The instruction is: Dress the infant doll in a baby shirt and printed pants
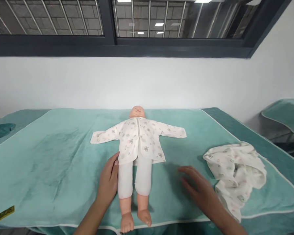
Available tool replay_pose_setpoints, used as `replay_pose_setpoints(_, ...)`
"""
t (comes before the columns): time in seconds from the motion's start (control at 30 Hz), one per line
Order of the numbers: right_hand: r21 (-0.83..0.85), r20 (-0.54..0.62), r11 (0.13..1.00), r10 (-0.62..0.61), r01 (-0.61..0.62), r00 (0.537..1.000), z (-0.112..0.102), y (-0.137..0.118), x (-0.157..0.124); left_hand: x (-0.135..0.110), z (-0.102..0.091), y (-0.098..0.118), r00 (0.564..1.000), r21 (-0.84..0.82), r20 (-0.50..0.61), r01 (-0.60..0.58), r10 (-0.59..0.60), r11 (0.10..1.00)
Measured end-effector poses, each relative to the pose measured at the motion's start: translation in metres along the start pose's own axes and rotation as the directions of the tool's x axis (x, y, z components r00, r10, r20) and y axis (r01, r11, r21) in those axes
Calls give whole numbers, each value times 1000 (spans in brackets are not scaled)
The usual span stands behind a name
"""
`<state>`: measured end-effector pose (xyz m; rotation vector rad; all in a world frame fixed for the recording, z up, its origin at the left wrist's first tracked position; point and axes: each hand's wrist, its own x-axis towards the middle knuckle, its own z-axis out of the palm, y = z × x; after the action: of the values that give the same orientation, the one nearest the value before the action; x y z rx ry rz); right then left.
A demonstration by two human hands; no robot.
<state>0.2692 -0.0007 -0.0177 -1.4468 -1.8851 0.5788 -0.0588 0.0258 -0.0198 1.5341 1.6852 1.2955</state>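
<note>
The left hand point(108, 179), nearer, touches the doll point(143, 178) at its shirt point(129, 140) hem, pinching or not I cannot tell; the right hand point(198, 187), fingers parted, empty, hovers short of the crumpled garment point(237, 173); the doll points straight away on green cloth point(63, 147), head farthest

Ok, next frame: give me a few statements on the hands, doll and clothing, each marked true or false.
1. The left hand is at the side of the doll. True.
2. The right hand is resting on the jacket. False: the right hand is apart from the jacket, on the crumpled cloth's side of the doll.
3. The sleeves spread out to both sides. True.
4. The doll lies face down. False: it lies face up.
5. The doll's feet are bare. True.
</note>
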Motion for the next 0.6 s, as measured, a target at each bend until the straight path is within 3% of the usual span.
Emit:
replay_pose_setpoints(0.07, -309, -194, 951, -70, 6, 978, -27, 22, -8, -1, -3, -2, 999, -12, 6, 48, -48, 999)
replay_pose_setpoints(0.13, -562, -363, 803, -23, -199, 932, -51, 46, -11, -1, -5, -4, 997, -35, 4, 77, -77, 996)
replay_pose_setpoints(0.2, -623, -415, 688, 113, -372, 903, -69, 65, -10, -2, -5, -4, 996, -52, -2, 90, -91, 995)
replay_pose_setpoints(0.3, -535, -382, 695, 308, -480, 871, -81, 76, -1, -2, -5, 0, 993, -83, -6, 116, -117, 990)
replay_pose_setpoints(0.43, -163, -395, 835, 432, -525, 810, -73, 49, 27, 1, 3, 12, 975, -213, 107, 215, -196, 953)
replay_pose_setpoints(0.5, 47, -327, 890, 444, -454, 834, -60, 24, 43, 4, 8, 19, 964, -264, 143, 254, -223, 930)
replay_pose_setpoints(0.6, 170, -53, 925, 354, -341, 934, -28, -14, 66, 8, 13, 28, 959, -325, 137, 280, -248, 903)
